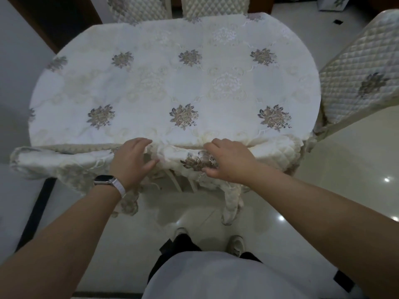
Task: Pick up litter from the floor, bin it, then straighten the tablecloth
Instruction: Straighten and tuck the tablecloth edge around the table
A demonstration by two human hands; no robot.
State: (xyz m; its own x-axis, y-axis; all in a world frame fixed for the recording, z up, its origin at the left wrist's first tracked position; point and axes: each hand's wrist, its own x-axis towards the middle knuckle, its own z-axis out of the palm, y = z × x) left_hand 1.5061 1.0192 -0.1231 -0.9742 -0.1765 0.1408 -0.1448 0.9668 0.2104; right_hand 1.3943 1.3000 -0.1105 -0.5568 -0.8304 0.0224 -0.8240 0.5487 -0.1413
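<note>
Tablecloth (172, 83) edge bunches at the near rim, left hand (129, 160) and right hand (228, 161) apparently both gripping it.

Pale glossy tile floor (345, 165) showed bright light reflections (387, 179) at right. Two quilted chairs (138, 7) (216, 7) stood at the far side, a third chair (356, 83) at right. Grey wall (17, 50) and dark doorframe (54, 20) at left.

The tablecloth (172, 87) is white with little brown-grey flowers. It lies flat and smooth over most of the table, but at the near edge it is bunched up and folded over, its bumpy quilted underside showing, and it hangs down crooked.
</note>
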